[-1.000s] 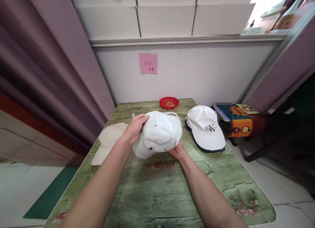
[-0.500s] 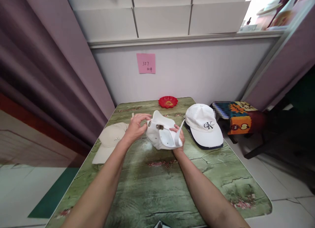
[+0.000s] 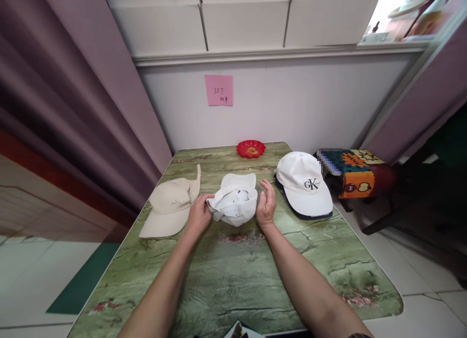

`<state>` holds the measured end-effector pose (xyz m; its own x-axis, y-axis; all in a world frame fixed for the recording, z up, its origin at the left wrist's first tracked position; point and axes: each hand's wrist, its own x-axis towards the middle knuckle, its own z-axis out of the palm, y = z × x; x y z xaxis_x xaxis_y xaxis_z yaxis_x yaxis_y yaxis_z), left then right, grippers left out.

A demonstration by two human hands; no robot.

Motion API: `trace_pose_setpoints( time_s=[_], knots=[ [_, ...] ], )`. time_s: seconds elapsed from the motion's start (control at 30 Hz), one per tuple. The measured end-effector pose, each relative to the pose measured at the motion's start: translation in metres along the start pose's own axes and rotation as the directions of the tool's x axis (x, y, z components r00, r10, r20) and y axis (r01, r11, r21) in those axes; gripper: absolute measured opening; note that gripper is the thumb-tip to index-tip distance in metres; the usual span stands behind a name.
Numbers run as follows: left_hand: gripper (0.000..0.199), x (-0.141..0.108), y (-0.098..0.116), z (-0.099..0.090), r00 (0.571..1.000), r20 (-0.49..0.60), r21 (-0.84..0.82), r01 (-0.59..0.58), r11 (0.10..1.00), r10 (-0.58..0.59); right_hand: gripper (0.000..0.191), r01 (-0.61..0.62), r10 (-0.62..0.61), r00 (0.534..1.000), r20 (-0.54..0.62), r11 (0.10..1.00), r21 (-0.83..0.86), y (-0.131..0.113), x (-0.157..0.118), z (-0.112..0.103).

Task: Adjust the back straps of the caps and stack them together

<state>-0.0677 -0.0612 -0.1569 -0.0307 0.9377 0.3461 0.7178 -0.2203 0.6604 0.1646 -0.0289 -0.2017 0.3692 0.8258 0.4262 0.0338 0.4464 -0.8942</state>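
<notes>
A white cap (image 3: 245,216) sits between my hands on the green wood-patterned table (image 3: 226,275), its hollow inside turned up and its brim pointing toward the wall. My left hand (image 3: 200,214) pinches the cap's left edge near the strap. On the other side, my right hand (image 3: 266,204) is open, fingers stretched upward, close beside the cap; whether the palm touches it I cannot tell. A beige cap (image 3: 168,198) lies to the left, its strap sticking up. To the right, a white cap with a black GK-like monogram (image 3: 301,175) rests on top of a dark navy cap (image 3: 308,216).
A red scalloped dish (image 3: 251,149) stands at the table's far edge by the wall. Above it, a pink note (image 3: 219,90) is stuck there. Purple curtains (image 3: 91,61) hang at the left. A stool with a colourful cover (image 3: 357,175) stands right of the table.
The white cap has come down and turned, so its brim now points away from me. My right hand has let go of it and opened; my left hand has shifted lower on its edge.
</notes>
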Motion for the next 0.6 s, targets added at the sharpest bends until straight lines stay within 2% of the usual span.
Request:
trace_pose_setpoints(
  time_s=[0.07, 0.13, 0.2, 0.27, 0.33, 0.37, 0.47, 0.6],
  knots=[
    [0.038, -0.003, 0.003, -0.006, 1.000, 0.011, -0.021, -0.028, 0.999, 0.028, 0.044, 0.017, -0.019, 0.997, 0.076, 0.999, 0.030, -0.012, -0.007, -0.001],
    [0.042, -0.006, 0.007, -0.011, 0.997, 0.027, -0.063, -0.066, 0.996, 0.068, 0.051, 0.011, -0.019, 0.974, 0.227, 0.999, 0.036, -0.022, -0.016, -0.001],
    [0.042, -0.009, 0.012, -0.017, 0.992, 0.056, -0.135, -0.105, 0.985, 0.113, 0.052, 0.031, -0.033, 0.910, 0.413, 0.999, 0.011, -0.030, -0.025, 0.001],
    [0.034, -0.013, 0.017, -0.021, 0.985, 0.091, -0.244, -0.119, 0.962, 0.145, 0.047, 0.106, -0.076, 0.818, 0.571, 0.994, -0.020, -0.034, -0.032, 0.005],
    [0.026, -0.015, 0.020, -0.022, 0.985, 0.111, -0.365, -0.085, 0.927, 0.134, 0.040, 0.220, -0.129, 0.745, 0.654, 0.974, -0.060, -0.035, -0.035, 0.009],
    [0.023, -0.016, 0.021, -0.021, 0.987, 0.109, -0.414, -0.059, 0.909, 0.114, 0.037, 0.282, -0.152, 0.732, 0.664, 0.955, -0.092, -0.033, -0.035, 0.011],
    [0.016, -0.015, 0.020, -0.013, 0.991, 0.089, -0.404, -0.053, 0.913, 0.097, 0.032, 0.427, -0.198, 0.763, 0.616, 0.869, -0.248, -0.025, -0.030, 0.014],
    [0.018, -0.001, 0.017, 0.001, 0.978, 0.096, -0.080, -0.178, 0.981, 0.186, 0.031, 0.504, -0.221, 0.816, 0.534, 0.725, -0.469, -0.013, -0.018, 0.015]
  ],
)
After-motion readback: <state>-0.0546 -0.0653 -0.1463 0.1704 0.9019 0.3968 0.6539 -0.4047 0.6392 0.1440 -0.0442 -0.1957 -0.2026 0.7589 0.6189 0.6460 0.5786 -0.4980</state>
